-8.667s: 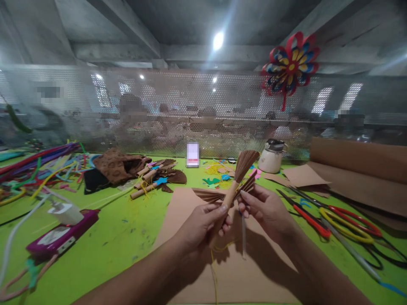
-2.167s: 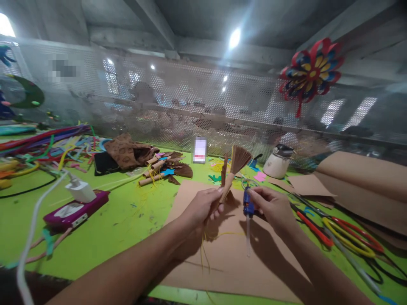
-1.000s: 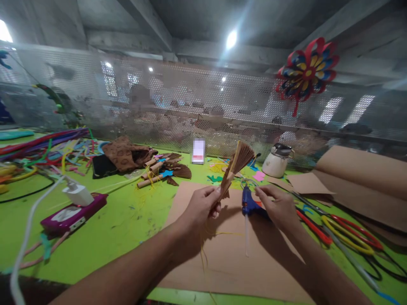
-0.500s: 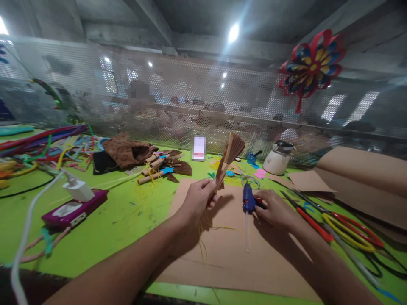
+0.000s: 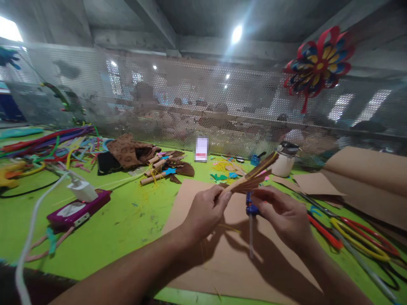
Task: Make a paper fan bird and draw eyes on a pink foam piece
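Note:
My left hand (image 5: pixel 206 212) is closed around the handle end of a brown pleated paper fan (image 5: pixel 249 176), which tilts up to the right. Thin yellow strands hang below that hand. At the fan's lower edge, my right hand (image 5: pixel 286 216) has its thumb and fingers pinched together on the pleats; the fingertips are partly hidden. Just behind the right fingers a blue glue gun (image 5: pixel 251 207) lies on the brown cardboard sheet (image 5: pixel 235 267), its clear glue stick pointing toward me. Several similar brown fans (image 5: pixel 168 167) with rolled handles, one bearing a blue star, lie at the back left.
A purple power strip (image 5: pixel 79 208) with a white plug is on the left. Scissors (image 5: pixel 359 237) and other tools lie at the right. A white jug (image 5: pixel 282 163), a phone (image 5: pixel 201 149), a brown patterned bag (image 5: pixel 127 150) and paper scraps (image 5: pixel 232 169) line the back.
My right hand has left the glue gun and come to the fan. The fan has tipped from nearly upright to slanting right, with my left hand still holding it.

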